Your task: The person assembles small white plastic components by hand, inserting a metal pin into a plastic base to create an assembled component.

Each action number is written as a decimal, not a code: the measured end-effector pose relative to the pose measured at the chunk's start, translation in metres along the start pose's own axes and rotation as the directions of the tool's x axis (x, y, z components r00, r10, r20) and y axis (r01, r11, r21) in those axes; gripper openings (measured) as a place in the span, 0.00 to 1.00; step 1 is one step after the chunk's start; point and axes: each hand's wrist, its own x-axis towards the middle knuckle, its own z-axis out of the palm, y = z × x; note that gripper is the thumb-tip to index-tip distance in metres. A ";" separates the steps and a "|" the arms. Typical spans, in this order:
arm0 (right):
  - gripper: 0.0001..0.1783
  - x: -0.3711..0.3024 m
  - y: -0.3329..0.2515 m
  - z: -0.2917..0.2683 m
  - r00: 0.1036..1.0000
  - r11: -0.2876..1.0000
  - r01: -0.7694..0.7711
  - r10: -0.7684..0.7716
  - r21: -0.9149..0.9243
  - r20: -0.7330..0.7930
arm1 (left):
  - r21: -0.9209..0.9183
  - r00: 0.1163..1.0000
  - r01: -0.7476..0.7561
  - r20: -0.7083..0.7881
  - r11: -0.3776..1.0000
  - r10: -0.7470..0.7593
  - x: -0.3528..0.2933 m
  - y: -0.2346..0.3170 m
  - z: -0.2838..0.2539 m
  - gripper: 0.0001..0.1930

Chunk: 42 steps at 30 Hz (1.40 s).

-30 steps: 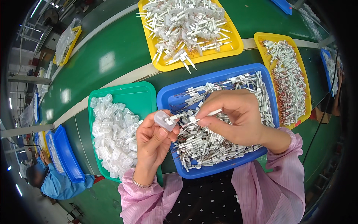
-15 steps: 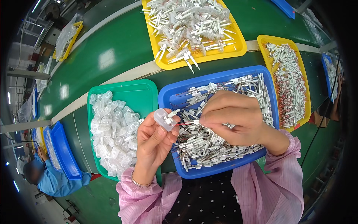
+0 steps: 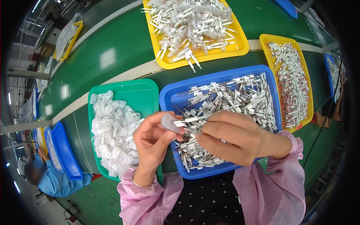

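My left hand [image 3: 152,141] is closed around a small translucent plastic housing [image 3: 168,122], with the thumb below and the fingers behind. From the housing's open side a white stick-shaped part [image 3: 190,120] reaches over to my right hand [image 3: 238,138]. My right fingers are pinched at its far end. A thin wire and a second white piece show just beneath, partly hidden by the right fingertips. Both hands are above the near part of a blue tray [image 3: 164,98] full of white wired sticks [image 3: 247,97]. How deep the stick sits in the housing cannot be seen.
Left of the blue tray, a green tray [image 3: 144,92] holds many translucent housings [image 3: 110,131]. A yellow tray [image 3: 165,62] of housings with sticks lies beyond, another yellow tray [image 3: 308,101] of wired sticks at right. A co-worker in blue [image 3: 62,180] sits far left near empty blue trays [image 3: 67,153].
My left hand has turned the housing so its open side faces right. My right hand has moved slightly down, and a white stick now bridges the housing and the right fingers.
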 end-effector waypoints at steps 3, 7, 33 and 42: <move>0.11 0.001 -0.003 0.003 0.997 0.993 -0.074 0.072 0.088 0.028 | -0.075 0.999 0.025 0.021 0.997 -0.024 -0.001 -0.001 0.004 0.16; 0.09 -0.004 -0.003 0.010 0.879 0.784 -0.399 0.475 0.476 -0.044 | -0.203 0.998 0.061 0.023 0.977 -0.057 -0.003 -0.006 0.003 0.16; 0.02 -0.019 -0.016 0.048 0.668 0.510 -0.553 0.744 0.659 -0.015 | 0.148 0.991 -0.123 0.062 0.981 0.114 -0.002 -0.019 0.000 0.13; 0.02 -0.005 0.010 0.013 0.588 0.377 -0.661 0.797 0.648 0.136 | 0.779 0.986 -0.115 0.012 0.616 0.169 0.025 0.016 -0.023 0.16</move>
